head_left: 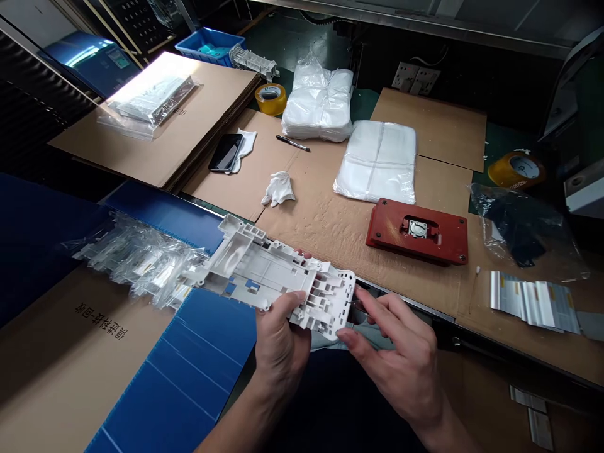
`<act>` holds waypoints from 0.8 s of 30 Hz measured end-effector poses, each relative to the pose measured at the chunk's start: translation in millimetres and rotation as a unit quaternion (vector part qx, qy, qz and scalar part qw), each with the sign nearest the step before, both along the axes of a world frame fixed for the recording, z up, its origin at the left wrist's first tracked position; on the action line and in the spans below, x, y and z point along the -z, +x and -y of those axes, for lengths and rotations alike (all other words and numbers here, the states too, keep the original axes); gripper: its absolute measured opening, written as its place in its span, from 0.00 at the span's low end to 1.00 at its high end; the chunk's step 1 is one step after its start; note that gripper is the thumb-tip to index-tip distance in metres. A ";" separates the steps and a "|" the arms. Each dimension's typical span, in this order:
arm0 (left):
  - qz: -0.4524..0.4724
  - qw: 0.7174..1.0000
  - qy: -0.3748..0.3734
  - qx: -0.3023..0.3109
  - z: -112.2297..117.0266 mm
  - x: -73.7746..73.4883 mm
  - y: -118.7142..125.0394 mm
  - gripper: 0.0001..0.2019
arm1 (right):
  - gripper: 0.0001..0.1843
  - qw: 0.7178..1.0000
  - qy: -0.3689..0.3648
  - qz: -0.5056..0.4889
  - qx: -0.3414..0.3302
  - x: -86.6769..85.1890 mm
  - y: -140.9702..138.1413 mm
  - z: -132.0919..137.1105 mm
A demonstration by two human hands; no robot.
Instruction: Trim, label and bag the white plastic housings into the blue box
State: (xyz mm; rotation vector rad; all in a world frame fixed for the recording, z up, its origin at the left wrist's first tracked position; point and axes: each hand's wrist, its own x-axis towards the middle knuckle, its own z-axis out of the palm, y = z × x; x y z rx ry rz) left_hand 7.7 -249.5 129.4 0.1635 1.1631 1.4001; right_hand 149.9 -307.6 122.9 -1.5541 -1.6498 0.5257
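A long white plastic housing point(274, 270) with ribs, slots and a rounded right end is held tilted above my lap. My left hand point(283, 333) grips it from below, thumb pressed on its upper face and fingertips showing at the far edge. At the rounded end, my right hand point(401, 352) has its thumb on the near corner and its index finger against the end edge. The other fingers of that hand are curled and partly hidden. Beyond the housing, a red block-shaped fixture point(391, 242) with a small metal piece in its recess rests on the cardboard-covered table.
Bagged parts point(141, 261) lie to the left on blue sheeting point(202, 352). A cardboard stack point(212, 82) bears another bagged part. Plastic-wrapped white bundles point(377, 160), a phone point(226, 153), a pen point(292, 143), tape point(270, 99) and silvery strips point(533, 302) lie on the table.
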 end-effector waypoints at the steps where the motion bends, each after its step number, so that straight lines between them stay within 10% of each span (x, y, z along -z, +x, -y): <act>1: -0.003 1.000 0.000 0.000 -0.1 0.5 0.1 0.33 | 0.30 1.000 0.002 0.005 -0.006 -0.2 0.3 0.1; 18: -0.023 0.999 0.039 -0.026 -10.5 8.8 -2.9 0.33 | 0.16 0.996 0.011 -0.037 -0.083 10.3 2.7 8.7; 24: -0.026 0.998 0.045 -0.026 -16.2 11.4 -7.8 0.33 | 0.13 0.998 -0.048 -0.040 0.017 29.6 31.9 8.9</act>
